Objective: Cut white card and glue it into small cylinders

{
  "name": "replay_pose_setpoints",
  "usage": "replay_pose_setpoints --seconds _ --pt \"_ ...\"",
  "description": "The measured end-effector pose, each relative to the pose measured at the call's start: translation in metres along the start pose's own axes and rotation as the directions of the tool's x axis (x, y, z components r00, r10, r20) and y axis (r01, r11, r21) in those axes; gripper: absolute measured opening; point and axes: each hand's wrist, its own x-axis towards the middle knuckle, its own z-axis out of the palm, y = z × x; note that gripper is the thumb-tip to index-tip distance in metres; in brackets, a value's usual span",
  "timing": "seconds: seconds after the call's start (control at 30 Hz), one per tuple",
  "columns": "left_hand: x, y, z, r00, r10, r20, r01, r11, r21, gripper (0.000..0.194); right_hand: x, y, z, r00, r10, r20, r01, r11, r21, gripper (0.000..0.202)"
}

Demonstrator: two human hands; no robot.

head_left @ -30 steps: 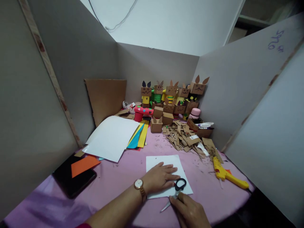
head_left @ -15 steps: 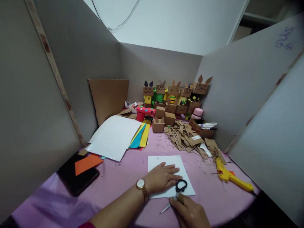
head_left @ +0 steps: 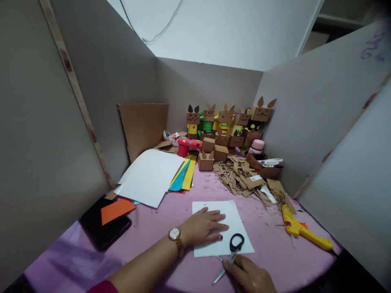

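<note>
The left hand lies flat, spread wide, on a white paper sheet; at its four o'clock, the right hand grips black-handled scissors.

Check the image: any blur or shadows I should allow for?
Head view, centre: scissors and the left hand look fairly sharp; head view, lower left: shadow on the pink cloth; head view, right edge: purple writing blurred; head view, upper-right corner: dark and smeared.

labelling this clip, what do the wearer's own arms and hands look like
The left hand is bare, with a gold-toned, pale-faced watch at the wrist and a dark pink sleeve farther up. The right hand is bare, no sleeve showing.
</note>
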Motion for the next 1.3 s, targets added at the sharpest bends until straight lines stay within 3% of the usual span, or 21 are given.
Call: replay_pose_setpoints --seconds 0.2,0.47,0.73,0.93,1.17,1.3 --pt "0.002 -0.001 0.004 1.0 -0.012 0.012 0.012 1.0 -0.004 0.036 0.018 -0.008 0.001 0.997 -0.008 0.073 0.005 0.999 0.032 0.031" --pt "0.001 -0.002 0.004 1.0 -0.015 0.023 0.015 1.0 -0.004 0.037 -0.003 -0.003 -0.001 1.0 -0.016 0.01 0.015 0.999 0.038 0.027" --pt "0.001 -0.001 0.004 0.999 -0.026 0.024 0.026 1.0 0.002 0.035 0.021 -0.015 -0.003 0.999 -0.019 0.042 0.017 0.999 0.04 0.029" --pt "0.002 -0.001 0.004 0.999 -0.025 0.023 0.025 1.0 0.003 0.036 0.009 -0.013 -0.003 1.0 -0.021 0.02 0.021 1.0 0.02 0.028" --pt "0.001 0.002 0.007 0.998 -0.056 -0.003 0.056 0.998 0.014 0.033 0.026 -0.022 0.003 0.999 -0.003 0.048 0.001 0.999 0.041 0.028" --pt "0.0 0.001 0.007 0.999 -0.047 -0.004 0.047 0.999 0.019 0.033 0.016 -0.02 0.004 0.999 -0.015 0.036 0.014 0.999 0.034 0.028"
